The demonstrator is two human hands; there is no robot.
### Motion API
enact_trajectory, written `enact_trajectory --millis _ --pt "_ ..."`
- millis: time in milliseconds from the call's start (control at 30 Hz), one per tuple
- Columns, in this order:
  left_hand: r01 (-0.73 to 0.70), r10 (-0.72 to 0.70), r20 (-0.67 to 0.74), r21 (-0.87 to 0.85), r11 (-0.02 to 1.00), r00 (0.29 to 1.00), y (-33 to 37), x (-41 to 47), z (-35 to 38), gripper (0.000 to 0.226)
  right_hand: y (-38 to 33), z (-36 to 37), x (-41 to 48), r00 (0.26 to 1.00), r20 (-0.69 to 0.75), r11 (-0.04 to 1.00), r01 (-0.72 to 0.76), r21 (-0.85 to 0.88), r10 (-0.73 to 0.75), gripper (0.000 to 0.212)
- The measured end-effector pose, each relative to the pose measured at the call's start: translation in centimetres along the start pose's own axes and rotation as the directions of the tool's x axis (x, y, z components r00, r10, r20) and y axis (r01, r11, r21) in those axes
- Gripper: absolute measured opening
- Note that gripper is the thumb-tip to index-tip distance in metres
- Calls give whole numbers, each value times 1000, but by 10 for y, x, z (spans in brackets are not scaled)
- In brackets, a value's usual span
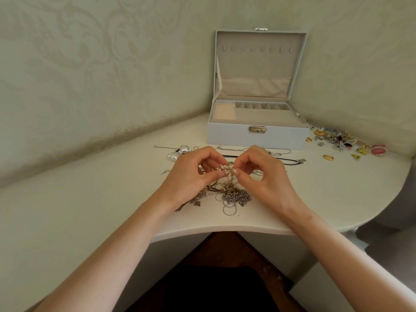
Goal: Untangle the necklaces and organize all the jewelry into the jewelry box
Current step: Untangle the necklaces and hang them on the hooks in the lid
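Pearl strand [221,168]: we saw it lying crosswise, left to right.
Left hand [191,174]: fingers curled, pinched the strand.
Right hand [258,171]: fingers curled, pinched the strand.

Nothing legible is showing here. The jewelry box [258,137] and its clasp [257,129] are carrying no readable text, label, brand or number.

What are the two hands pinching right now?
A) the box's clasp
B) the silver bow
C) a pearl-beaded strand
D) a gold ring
C: the left hand and right hand both pinch the pearl-beaded strand, held just above the necklace tangle.
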State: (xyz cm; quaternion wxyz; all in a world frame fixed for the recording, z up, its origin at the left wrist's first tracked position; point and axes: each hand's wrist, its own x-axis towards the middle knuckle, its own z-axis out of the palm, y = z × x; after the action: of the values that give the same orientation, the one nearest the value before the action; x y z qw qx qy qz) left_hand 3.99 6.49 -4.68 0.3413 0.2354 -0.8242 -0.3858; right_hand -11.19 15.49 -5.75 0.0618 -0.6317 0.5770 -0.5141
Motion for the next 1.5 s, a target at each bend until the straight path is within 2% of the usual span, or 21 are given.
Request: enact_trajectory --millis 367,600,833,933,1100,1267,1500 --pt "-19 18 18 13 1000 1000 1 -1 -1 11 -4 -2 -2 997 -8 995 -77 67 78 11" --pt "27 -28 -14 -37 999 1000 -2 -1 -3 15 -5 -3 -2 991 -49 989 -119 85 124 17" --pt "24 -23 17 -103 994 1000 0 -1 -2 12 -4 -1 -1 992 41 993 -117 29 115 13" --pt "8 -4 33 -109 994 999 0 -1 -2 11 -2 0 1 993 37 993 -114 4 114 17" --pt "-14 18 37 -121 993 999 2 -2 -3 14 -1 0 0 998 27 998 -61 -33 62 13" --pt "-8 12 26 -139 990 1000 4 -3 -3 19 -5 -2 -1 993 41 989 -117 89 114 24" --pt "-26 29 23 -117 993 999 5 -3 -3 22 -1 1 1 992 69 994 -106 11 105 13"
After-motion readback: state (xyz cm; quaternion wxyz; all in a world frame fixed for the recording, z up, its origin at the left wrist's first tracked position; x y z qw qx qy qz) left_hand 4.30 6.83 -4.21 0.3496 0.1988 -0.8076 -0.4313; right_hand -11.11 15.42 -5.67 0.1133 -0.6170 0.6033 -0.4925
